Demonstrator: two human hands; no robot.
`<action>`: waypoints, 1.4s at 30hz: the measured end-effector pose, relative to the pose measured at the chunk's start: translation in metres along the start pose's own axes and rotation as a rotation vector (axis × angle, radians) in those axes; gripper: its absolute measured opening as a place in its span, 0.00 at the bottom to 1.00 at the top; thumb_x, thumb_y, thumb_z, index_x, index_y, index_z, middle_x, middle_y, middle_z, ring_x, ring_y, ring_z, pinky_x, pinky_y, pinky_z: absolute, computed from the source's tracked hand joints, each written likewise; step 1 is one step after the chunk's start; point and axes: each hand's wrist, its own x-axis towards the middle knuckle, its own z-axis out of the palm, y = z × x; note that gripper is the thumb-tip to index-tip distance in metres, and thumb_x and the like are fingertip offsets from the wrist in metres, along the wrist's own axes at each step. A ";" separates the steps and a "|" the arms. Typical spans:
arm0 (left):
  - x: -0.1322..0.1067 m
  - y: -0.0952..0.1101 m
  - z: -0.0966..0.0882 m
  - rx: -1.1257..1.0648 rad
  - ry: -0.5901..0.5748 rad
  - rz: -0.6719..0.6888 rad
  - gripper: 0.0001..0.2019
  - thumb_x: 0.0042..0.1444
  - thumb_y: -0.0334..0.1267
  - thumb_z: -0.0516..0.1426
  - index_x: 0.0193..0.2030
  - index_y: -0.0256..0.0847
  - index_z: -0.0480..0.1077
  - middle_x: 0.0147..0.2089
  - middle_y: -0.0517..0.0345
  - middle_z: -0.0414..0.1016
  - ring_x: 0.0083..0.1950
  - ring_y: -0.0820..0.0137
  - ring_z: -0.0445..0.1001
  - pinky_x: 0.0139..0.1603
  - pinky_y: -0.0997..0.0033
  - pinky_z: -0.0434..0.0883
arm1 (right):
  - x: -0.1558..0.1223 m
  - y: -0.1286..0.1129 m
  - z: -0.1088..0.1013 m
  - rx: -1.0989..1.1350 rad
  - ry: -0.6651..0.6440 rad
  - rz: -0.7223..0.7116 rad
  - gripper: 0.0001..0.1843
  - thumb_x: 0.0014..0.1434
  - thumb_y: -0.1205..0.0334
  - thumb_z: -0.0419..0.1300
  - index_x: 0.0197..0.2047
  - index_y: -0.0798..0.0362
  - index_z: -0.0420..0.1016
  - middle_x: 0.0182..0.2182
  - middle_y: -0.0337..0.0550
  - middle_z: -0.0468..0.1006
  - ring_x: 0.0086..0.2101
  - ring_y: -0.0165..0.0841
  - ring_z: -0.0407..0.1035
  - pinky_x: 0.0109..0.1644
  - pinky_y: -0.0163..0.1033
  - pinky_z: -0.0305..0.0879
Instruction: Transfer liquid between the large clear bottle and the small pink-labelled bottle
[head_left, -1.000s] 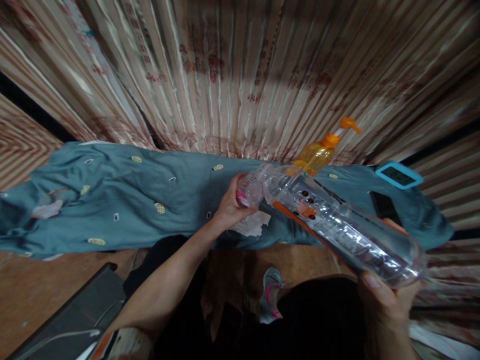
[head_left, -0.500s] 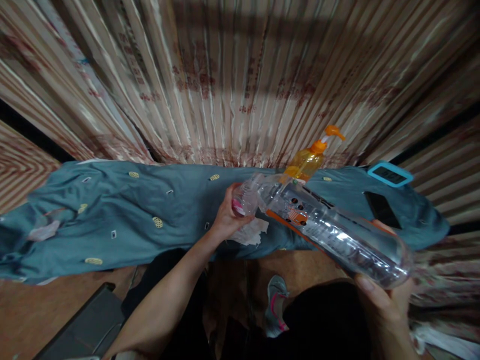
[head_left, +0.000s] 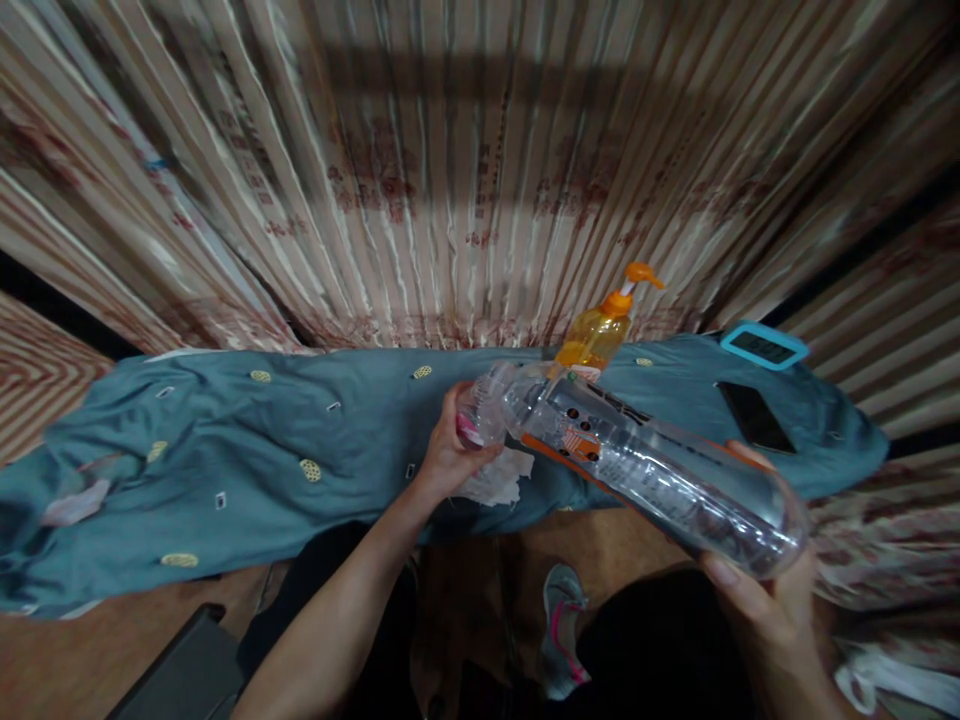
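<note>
Bottle [head_left: 645, 465] tilts toward centre frame, right hand [head_left: 769, 590] clasping its base; left hand [head_left: 448, 458] clasps a clear cup [head_left: 481, 412] by its neck; any flow unclear.

Bottle [head_left: 660, 480] print illegible, clock [head_left: 764, 347] digits blurred

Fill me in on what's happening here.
A person's right hand holds the base of a large clear bottle, tilted, its neck end at a small clear container in the left hand. Whether anything is flowing, I can't tell. On the teal cloth are some white paper, an orange pump bottle, a flat dark device and a blue-framed display.
</note>
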 end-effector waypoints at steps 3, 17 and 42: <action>0.000 -0.001 0.001 -0.023 -0.002 -0.009 0.49 0.41 0.39 0.77 0.70 0.46 0.62 0.66 0.51 0.78 0.69 0.52 0.78 0.74 0.51 0.72 | 0.001 -0.001 -0.001 0.032 0.014 0.027 0.58 0.51 0.33 0.73 0.78 0.48 0.64 0.71 0.64 0.70 0.68 0.75 0.65 0.69 0.86 0.57; 0.000 0.003 -0.001 -0.018 -0.014 0.008 0.48 0.41 0.38 0.76 0.70 0.46 0.62 0.67 0.50 0.78 0.69 0.52 0.77 0.73 0.51 0.73 | 0.002 0.010 -0.011 0.030 -0.029 0.028 0.57 0.50 0.38 0.75 0.78 0.47 0.64 0.71 0.61 0.70 0.67 0.71 0.68 0.68 0.80 0.64; 0.000 0.006 0.000 -0.020 0.001 -0.016 0.49 0.40 0.38 0.77 0.70 0.46 0.62 0.67 0.49 0.78 0.69 0.51 0.78 0.75 0.50 0.72 | -0.001 -0.006 0.000 0.027 0.024 0.059 0.59 0.51 0.33 0.73 0.79 0.47 0.61 0.72 0.63 0.67 0.67 0.72 0.65 0.69 0.84 0.58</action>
